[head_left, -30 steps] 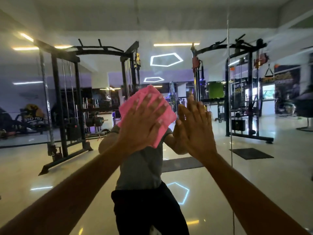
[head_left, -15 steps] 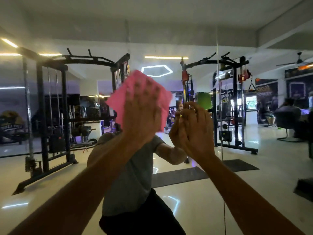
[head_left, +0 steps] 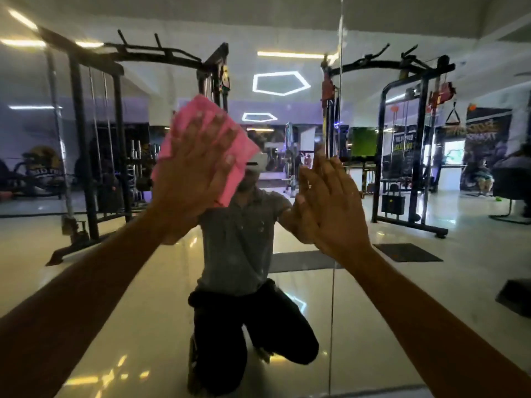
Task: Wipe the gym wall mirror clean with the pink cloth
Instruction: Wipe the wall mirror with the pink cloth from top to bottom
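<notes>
Pressing flat, the left hand (head_left: 198,170) held the pink cloth (head_left: 207,147) against the wall mirror (head_left: 402,297), fingers straight; the cloth had dropped lower than half a second earlier. The right hand (head_left: 330,205), fingers now uncurled, lay bare-palmed on the glass beside it.

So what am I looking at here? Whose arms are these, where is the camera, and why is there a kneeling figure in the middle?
There is no machine here. A person wears a camera on the head, so you see their own two arms reaching forward. In front of them is a big gym wall mirror. The kneeling figure is that person's reflection, and the weight racks are reflected too. The left hand presses a pink cloth flat against the glass with straight fingers. The right hand is open and holds nothing; it lies flat at the glass, meeting its own reflection.
</notes>
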A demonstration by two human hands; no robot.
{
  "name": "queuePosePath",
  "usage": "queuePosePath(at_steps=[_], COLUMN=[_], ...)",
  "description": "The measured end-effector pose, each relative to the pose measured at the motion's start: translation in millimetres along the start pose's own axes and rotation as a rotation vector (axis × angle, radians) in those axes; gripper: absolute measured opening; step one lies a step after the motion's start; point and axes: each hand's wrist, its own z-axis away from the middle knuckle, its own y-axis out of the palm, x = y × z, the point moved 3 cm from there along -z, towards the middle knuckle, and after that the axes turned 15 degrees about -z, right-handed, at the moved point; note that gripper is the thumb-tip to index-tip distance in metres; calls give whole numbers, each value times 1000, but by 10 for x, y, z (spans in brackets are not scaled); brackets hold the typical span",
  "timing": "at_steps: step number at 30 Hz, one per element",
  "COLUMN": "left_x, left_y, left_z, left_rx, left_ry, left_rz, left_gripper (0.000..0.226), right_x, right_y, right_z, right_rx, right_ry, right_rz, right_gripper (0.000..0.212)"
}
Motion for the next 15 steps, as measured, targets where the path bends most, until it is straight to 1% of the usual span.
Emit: queuePosePath(at_steps=[1,2,3,4,6,7,8,9,11,12,13,14,15], left_x=[18,-108,-334,-606,-1018,-1006,-908,-807,-729,-844,-1045,-1280,-1435], left_y=[-25,-65,-69,-45,15,89,112,110,14,-24,-30,12,40], left_z=[8,1,42,157,598,784,826,753,476,427,505,717,1008], left_rx=[9,5,7,37,97,109,87,52,25,41,73,89,105], left_ry=[-155,-273,-281,-164,170,246,241,154,-146,-212,-168,-42,120], left_rz=[22,56,71,71,81,80,80,82,123,145,132,98,80], left_gripper=[61,62,62,62,61,60,59,59,61,62,62,63,62], right_x=[-13,-24,-25,-6,-1,-11,-26,-53,-119,-139,-152,-171,-186], right_y=[59,109,144,155,153,157,161,167,187,195,197,191,180], right_z=[158,265,324,370,458,514,575,644,756,808,854,899,930], right_rx=[32,50,54,51,45,51,65,77,78,73,78,91,105], right_ry=[-1,13,33,51,63,50,36,28,17,19,24,32,33], right_rz=[12,3,-18,-44,-96,-110,-111,-99,-79,-77,-79,-79,-75], right_gripper=[56,56,56,57,59,59,60,60,61,63,65,67,68])
